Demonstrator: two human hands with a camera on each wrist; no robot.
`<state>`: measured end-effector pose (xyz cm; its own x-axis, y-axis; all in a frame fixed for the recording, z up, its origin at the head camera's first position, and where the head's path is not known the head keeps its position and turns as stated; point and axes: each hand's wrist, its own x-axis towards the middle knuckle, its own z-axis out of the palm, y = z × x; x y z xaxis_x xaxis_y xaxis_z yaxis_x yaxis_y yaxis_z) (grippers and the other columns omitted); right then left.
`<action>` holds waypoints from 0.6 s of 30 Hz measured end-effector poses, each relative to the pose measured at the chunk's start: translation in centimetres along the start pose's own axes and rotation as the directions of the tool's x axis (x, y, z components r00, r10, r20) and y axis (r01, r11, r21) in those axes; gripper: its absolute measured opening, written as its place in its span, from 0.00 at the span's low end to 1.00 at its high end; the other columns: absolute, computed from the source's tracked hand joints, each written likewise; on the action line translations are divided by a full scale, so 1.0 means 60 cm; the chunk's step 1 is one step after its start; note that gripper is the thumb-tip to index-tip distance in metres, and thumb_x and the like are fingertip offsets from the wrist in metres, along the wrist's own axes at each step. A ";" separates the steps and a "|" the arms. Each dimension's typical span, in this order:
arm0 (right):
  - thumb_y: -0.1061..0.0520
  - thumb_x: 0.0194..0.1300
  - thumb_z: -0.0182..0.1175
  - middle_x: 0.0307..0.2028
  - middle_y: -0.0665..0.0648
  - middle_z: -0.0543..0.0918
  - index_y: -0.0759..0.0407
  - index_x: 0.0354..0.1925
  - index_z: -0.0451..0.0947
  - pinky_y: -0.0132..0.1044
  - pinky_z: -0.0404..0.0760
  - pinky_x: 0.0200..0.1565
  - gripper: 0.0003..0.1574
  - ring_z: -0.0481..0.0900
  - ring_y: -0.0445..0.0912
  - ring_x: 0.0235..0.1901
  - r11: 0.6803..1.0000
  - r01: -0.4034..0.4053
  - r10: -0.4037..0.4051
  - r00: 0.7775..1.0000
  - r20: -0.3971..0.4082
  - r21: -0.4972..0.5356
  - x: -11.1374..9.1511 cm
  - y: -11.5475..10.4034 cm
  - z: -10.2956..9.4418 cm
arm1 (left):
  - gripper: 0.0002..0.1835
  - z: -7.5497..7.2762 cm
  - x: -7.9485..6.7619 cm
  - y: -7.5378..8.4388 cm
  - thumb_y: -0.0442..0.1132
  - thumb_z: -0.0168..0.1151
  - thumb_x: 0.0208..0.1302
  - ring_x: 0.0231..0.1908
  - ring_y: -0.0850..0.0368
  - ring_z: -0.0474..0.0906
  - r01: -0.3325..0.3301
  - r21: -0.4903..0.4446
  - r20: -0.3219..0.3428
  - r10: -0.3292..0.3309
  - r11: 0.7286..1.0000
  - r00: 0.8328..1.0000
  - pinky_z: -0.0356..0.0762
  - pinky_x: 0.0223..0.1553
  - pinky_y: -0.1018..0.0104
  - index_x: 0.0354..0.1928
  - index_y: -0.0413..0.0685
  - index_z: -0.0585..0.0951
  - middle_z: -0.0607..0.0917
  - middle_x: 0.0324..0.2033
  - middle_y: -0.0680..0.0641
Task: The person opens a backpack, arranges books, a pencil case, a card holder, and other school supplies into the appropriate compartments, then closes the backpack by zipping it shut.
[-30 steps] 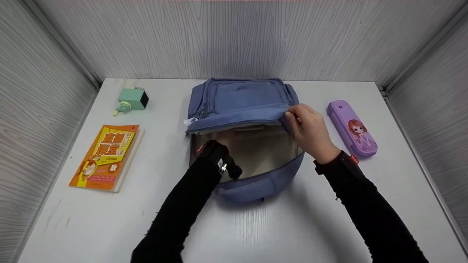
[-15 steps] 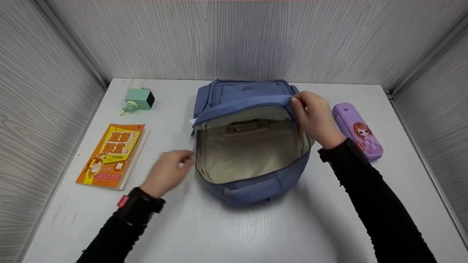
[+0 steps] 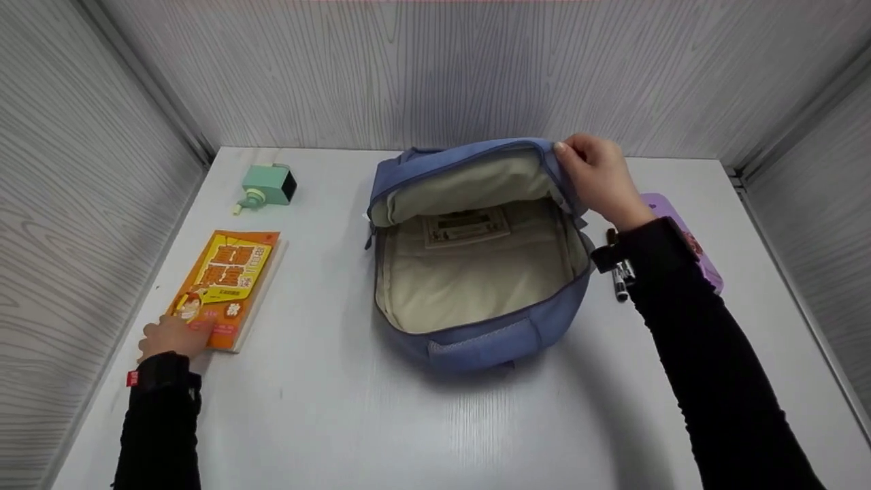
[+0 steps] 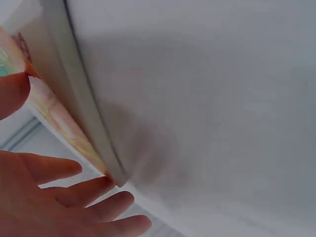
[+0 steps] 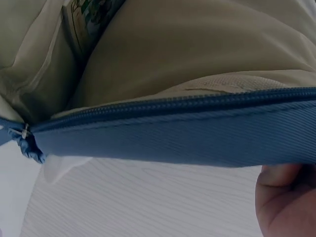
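A blue backpack (image 3: 486,347) lies unzipped on the table, its beige lining (image 3: 469,286) and an inner label (image 3: 466,228) showing. My right hand (image 3: 602,178) pinches the right edge of its raised flap (image 3: 469,158); in the right wrist view the thumb (image 5: 281,197) presses against the blue fabric beside the zip. At the left, my left hand (image 3: 175,336) is at the lower corner of an orange book (image 3: 228,279). Its thumb (image 4: 12,94) lies over the cover in the left wrist view, while the other fingers spread straight along the book's bottom edge.
A mint-green toy-like box with a crank (image 3: 267,185) stands behind the book. To the right of the backpack lies a marker (image 3: 620,284), partly covered by my wrist strap. A purple pencil case (image 3: 708,269) is partly hidden behind my right forearm. Wood-grain panels (image 3: 449,75) enclose the table.
My left hand has come out of the backpack and travelled left to the book. My right hand has lifted the flap higher and back, opening the bag wider. The marker has come into view.
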<state>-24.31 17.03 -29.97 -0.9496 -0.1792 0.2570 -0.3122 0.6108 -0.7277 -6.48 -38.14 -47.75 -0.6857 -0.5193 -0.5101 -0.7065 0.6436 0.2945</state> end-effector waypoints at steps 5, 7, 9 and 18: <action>0.53 0.75 0.53 0.17 0.38 0.67 0.60 0.30 0.75 0.25 0.64 0.22 0.16 0.65 0.30 0.19 0.989 -0.070 0.065 0.997 0.042 0.130 -0.002 0.004 0.003 | 0.53 0.002 0.011 -0.019 0.62 0.59 0.62 0.51 0.26 0.59 -0.016 0.008 -0.039 0.017 1.000 0.999 0.69 0.52 0.39 0.61 0.12 0.57 0.60 0.52 0.18; 0.54 0.75 0.52 0.17 0.38 0.67 0.59 0.30 0.74 0.25 0.64 0.20 0.16 0.65 0.30 0.18 0.985 -0.079 0.071 0.996 0.055 0.154 -0.003 0.005 0.004 | 0.54 -0.002 0.015 -0.027 0.64 0.61 0.59 0.51 0.25 0.58 0.000 0.025 -0.028 0.001 1.000 1.000 0.68 0.51 0.39 0.59 0.13 0.59 0.60 0.50 0.18; 0.54 0.75 0.52 0.17 0.38 0.67 0.60 0.30 0.74 0.25 0.64 0.20 0.16 0.64 0.30 0.17 0.985 -0.078 0.069 0.996 0.063 0.154 -0.005 0.004 0.006 | 0.55 -0.008 0.017 -0.033 0.66 0.63 0.56 0.51 0.24 0.58 0.025 0.045 0.004 -0.025 0.999 1.000 0.66 0.53 0.37 0.58 0.15 0.60 0.60 0.49 0.19; 0.54 0.76 0.51 0.19 0.38 0.68 0.61 0.32 0.75 0.24 0.65 0.22 0.16 0.65 0.30 0.19 0.982 -0.082 0.074 0.996 0.053 0.170 -0.003 0.004 0.011 | 0.52 -0.036 0.010 -0.058 0.59 0.62 0.61 0.50 0.33 0.62 0.112 -0.130 0.100 -0.100 0.985 0.990 0.68 0.53 0.46 0.65 0.16 0.56 0.65 0.48 0.24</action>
<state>-24.22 16.71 -30.61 -0.9703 -0.1736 0.1684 -0.2330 0.4835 -0.8438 -4.84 -41.88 -47.36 -0.5907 -0.5220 -0.6152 -0.7958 0.5026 0.3377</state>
